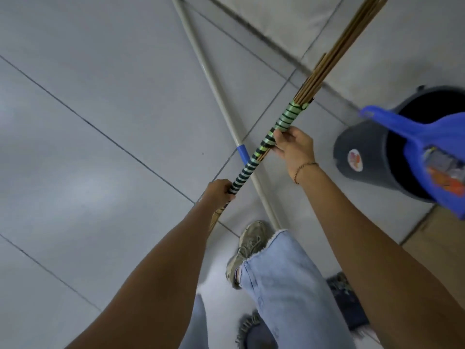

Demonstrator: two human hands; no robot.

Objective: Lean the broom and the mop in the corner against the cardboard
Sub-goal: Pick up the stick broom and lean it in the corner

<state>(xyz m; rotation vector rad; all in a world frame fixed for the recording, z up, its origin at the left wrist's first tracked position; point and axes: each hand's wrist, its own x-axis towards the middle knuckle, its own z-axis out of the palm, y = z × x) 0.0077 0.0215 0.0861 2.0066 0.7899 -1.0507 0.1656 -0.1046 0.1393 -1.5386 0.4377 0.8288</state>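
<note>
I hold the broom point(284, 122) in both hands above the grey tile floor. Its handle is wound with green and black tape, and its tan straw runs up to the top right. My left hand point(219, 191) grips the lower end of the taped handle. My right hand point(292, 146) grips it higher up. The mop point(214, 86) lies flat on the floor beneath the broom, a long white pole with a blue band. Its dark fringed head point(247, 328) shows at the bottom, partly hidden by my leg. The cardboard point(437, 238) is a brown patch at the right edge.
A dark grey bucket point(364, 152) stands at the right, with a blue dustpan point(427, 137) resting in it. My jeans leg and shoe point(247, 245) stand beside the mop pole. A wall base point(276, 44) runs across the top right.
</note>
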